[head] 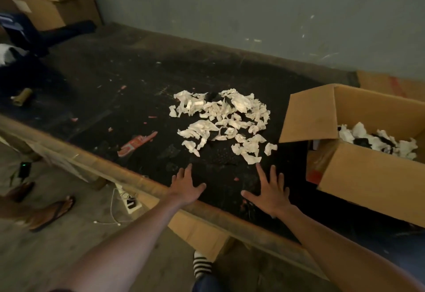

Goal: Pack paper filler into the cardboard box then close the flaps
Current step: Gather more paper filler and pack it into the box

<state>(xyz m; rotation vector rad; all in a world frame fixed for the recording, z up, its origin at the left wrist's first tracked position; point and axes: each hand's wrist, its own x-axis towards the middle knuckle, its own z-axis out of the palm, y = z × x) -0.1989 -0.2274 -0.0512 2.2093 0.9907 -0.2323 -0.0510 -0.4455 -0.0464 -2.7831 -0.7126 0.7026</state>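
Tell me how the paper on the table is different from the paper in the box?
The paper on the table lies spread out in a loose, flat heap, while the paper in the box is bunched together between cardboard walls. The table paper looks creamy; the box paper looks whiter, with dark bits mixed in. Both are crumpled, torn pieces, and neither hand touches them.

A heap of white crumpled paper filler [224,122] lies on the black-topped desk with a tan wooden edge [128,172]. Right of the heap stands a plain brown cardboard box [368,176], white paper and black patches inside. Left of the heap lies a red and white torn wrapper [136,144]. Below the desk edge shows a black-and-white striped sock [202,265].
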